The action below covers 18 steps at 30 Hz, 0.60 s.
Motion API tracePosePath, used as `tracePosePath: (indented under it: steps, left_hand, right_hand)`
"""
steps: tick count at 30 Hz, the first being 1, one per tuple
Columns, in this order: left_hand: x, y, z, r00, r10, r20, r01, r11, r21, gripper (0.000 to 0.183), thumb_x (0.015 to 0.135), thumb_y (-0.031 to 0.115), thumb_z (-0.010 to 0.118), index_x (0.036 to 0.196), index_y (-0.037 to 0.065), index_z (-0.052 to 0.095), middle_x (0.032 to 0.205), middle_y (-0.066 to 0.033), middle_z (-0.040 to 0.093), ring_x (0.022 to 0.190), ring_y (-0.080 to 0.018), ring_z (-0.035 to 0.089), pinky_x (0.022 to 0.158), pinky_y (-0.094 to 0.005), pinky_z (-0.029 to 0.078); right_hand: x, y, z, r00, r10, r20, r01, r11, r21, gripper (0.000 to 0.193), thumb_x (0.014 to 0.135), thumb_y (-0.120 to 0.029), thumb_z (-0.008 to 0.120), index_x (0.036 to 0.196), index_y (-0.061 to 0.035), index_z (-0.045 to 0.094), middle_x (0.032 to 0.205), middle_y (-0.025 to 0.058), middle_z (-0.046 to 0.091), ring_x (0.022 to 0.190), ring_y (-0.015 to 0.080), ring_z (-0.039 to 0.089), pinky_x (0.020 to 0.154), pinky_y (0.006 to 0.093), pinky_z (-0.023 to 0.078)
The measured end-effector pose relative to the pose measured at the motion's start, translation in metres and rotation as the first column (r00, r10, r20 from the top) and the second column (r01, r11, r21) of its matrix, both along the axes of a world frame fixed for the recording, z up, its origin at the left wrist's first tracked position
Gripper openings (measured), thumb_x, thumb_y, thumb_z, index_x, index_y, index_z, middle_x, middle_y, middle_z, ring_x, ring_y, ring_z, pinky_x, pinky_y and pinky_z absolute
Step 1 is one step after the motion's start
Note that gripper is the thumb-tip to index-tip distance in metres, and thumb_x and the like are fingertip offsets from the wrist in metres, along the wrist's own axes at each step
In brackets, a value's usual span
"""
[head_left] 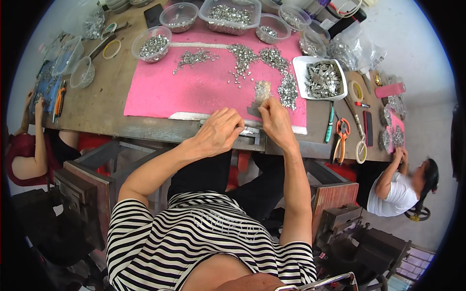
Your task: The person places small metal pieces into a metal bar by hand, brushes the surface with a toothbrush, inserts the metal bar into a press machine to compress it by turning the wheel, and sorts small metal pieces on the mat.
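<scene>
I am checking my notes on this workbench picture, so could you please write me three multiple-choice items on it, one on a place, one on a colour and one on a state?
1. Where does the white rectangular tray of small silver metal parts stand?
A. at the right edge of the mat
B. on the floor
C. at the bench's left end

2. What colour is the flat mat that covers the middle of the wooden bench?
A. green
B. pink
C. black

3. How are the person's left hand and right hand placed?
A. both raised high above the bench
B. both low at the near edge of the mat, fingers curled
C. both resting in the lap

Answers: 1 A, the tray sits by the mat's right edge; 2 B, the mat is plainly pink; 3 B, both hands are down at the mat's near edge with fingers bent, close beside a small flat metal piece.
</scene>
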<state>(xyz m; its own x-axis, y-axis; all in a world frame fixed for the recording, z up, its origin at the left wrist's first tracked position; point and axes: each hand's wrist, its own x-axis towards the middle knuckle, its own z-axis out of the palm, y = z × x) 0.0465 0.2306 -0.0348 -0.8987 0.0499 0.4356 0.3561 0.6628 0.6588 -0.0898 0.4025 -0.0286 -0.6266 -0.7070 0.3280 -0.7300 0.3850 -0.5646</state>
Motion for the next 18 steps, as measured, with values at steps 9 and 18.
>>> tracePosePath:
  steps: [9, 18]
  left_hand:
    - [0.003, 0.000, 0.004, 1.000, -0.013, -0.008, 0.012, 0.997, -0.071, 0.013, 0.085, 0.002, 0.065, 0.093, 0.002, 0.055, 0.088, -0.0120, 0.054, 0.082, -0.0313, 0.054, 0.074, -0.0411, 0.045]
    - [0.005, 0.009, 0.007, 0.995, 0.001, -0.098, -0.029, 0.958, -0.284, 0.013, 0.082, 0.006, 0.066, 0.090, 0.003, 0.056, 0.087, -0.0111, 0.054, 0.082, -0.0293, 0.057, 0.073, -0.0414, 0.051]
  right_hand:
    - [0.045, 0.025, 0.000, 0.929, -0.144, 0.341, 0.236, 0.941, -0.245, 0.008, 0.092, 0.001, 0.065, 0.100, 0.0019, 0.065, 0.085, 0.0120, 0.068, 0.073, 0.0202, 0.066, 0.070, 0.0323, 0.052]
    - [0.076, 0.013, -0.013, 0.933, -0.030, 0.358, 0.164, 0.922, -0.350, 0.004, 0.093, 0.001, 0.063, 0.097, 0.0015, 0.063, 0.105, 0.0120, 0.068, 0.096, 0.0219, 0.064, 0.086, 0.0314, 0.050]
